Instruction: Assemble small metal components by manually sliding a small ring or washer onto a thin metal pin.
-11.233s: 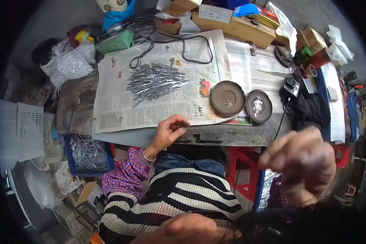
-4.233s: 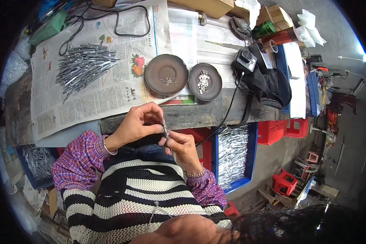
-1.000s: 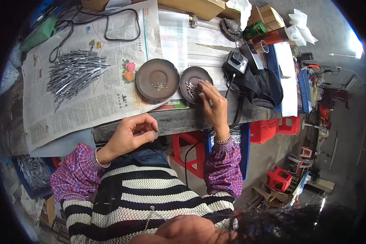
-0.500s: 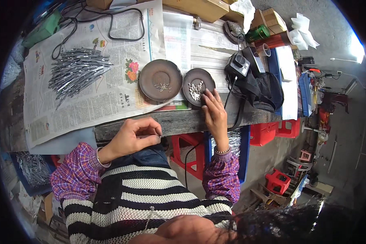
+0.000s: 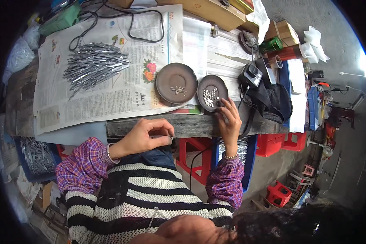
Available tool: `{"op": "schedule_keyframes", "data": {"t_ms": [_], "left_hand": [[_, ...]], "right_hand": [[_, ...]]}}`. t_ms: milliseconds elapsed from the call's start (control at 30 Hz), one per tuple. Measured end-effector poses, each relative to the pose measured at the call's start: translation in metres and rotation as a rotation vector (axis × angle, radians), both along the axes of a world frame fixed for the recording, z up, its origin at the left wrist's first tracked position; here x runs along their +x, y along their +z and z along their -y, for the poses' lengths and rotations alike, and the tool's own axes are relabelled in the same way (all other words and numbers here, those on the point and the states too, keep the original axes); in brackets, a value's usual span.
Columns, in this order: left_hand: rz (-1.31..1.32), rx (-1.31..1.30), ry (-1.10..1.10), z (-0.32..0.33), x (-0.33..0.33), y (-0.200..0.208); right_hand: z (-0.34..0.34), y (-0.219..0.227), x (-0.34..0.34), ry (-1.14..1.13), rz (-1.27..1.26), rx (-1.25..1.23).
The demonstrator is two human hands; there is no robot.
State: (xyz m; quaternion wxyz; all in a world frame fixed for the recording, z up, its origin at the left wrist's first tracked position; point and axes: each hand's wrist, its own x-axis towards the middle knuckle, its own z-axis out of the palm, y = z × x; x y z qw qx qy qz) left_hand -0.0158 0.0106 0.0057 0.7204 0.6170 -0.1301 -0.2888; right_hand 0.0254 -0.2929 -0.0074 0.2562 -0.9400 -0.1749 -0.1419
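In the head view, work looks mid-run, nowhere near done. The left hand (image 5: 146,138) is just off the front edge of the bench (image 5: 199,125), thumb and forefinger pinched on what looks like a metal sliver (image 5: 173,137). The right hand (image 5: 230,122) is at the near-right rim of the small dish (image 5: 211,80), fingers loosely bent; cannot tell if they grip anything.

Stock left: pale bits (image 5: 208,97) in the small dish, a smaller scatter of thin pins (image 5: 177,90) in the large dish (image 5: 166,77) beside it. Neither dish is used up. Grey strips (image 5: 93,67) lie heaped on the newspaper (image 5: 61,93), apart from both dishes. More metal pieces sit in the left tray (image 5: 23,162) and the right tray (image 5: 251,158), both below bench level. Probably one stock, one output, but nothing shows which, so no count of done versus left.

Hard to make out: most of the sliver is hidden by the left fingers; right fingertips overlap the dish rim, contact unclear. Right tray partly covered by the right forearm and sleeve, left tray dim near the fisheye rim. Bits and pins too small for exact shape.
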Motion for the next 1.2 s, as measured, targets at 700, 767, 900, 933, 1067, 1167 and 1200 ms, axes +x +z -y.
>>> {"op": "schedule_keyframes", "data": {"t_ms": [700,767,900,933,1067,1167,1200], "left_hand": [[-0.095,-0.203,0.152,0.001,-0.005,-0.021],[-0.087,-0.186,0.164,-0.002,-0.006,-0.018],[0.049,-0.03,0.187,-0.01,-0.01,-0.016],[0.086,-0.009,0.19,-0.008,-0.01,-0.014],[0.249,0.086,0.155,0.001,-0.006,-0.001],[0.243,0.024,0.189,0.003,-0.009,-0.008],[0.244,0.031,0.199,0.002,-0.01,-0.008]], "right_hand": [[-0.125,-0.02,-0.075,0.008,-0.786,1.548],[-0.129,-0.021,-0.076,0.013,-0.76,1.571],[-0.141,-0.016,-0.074,-0.044,-0.763,1.562],[-0.139,-0.015,-0.075,-0.074,-0.746,1.522],[-0.133,-0.013,-0.083,-0.211,-0.637,1.518],[-0.134,-0.012,-0.082,-0.186,-0.65,1.527],[-0.134,-0.017,-0.083,-0.153,-0.632,1.528]]}}
